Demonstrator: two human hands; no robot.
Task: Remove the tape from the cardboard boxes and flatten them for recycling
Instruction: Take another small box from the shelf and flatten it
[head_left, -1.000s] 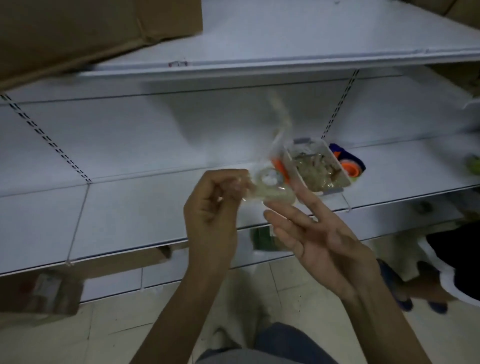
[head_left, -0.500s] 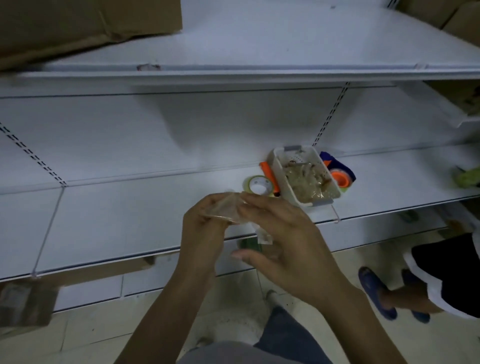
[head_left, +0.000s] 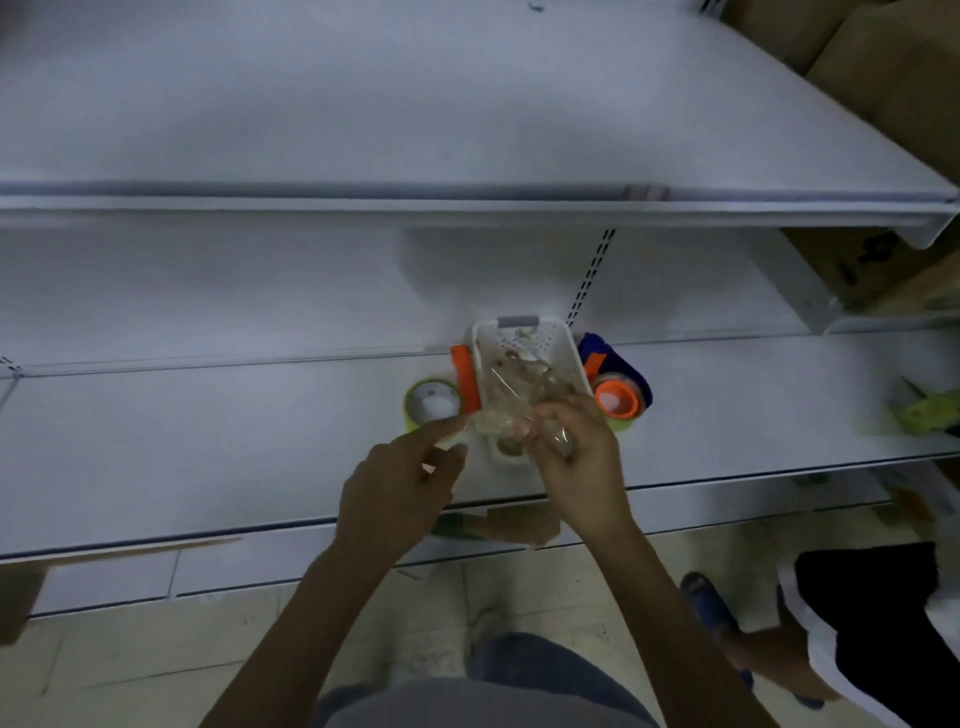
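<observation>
A crumpled wad of clear used tape (head_left: 493, 422) hangs over the near end of a white basket (head_left: 551, 339) that holds more crumpled tape. My right hand (head_left: 576, 457) pinches the wad from the right. My left hand (head_left: 400, 486) stretches its forefinger out so that the tip touches the wad's left end; its other fingers are loosely curled. Cardboard boxes (head_left: 883, 67) show only at the top right, behind the upper shelf.
The basket sits on a white metal shelf (head_left: 208, 441) with a tape roll (head_left: 432, 402), an orange cutter (head_left: 464, 376) and an orange and blue tape dispenser (head_left: 618, 387). Another white shelf (head_left: 363, 202) juts out above. A person's legs and blue sandals (head_left: 711, 613) stand at the lower right.
Both hands carried the tape wad forward and right, from mid-air in front of the shelf to the basket. The left hand loosened its grip to a forefinger touch.
</observation>
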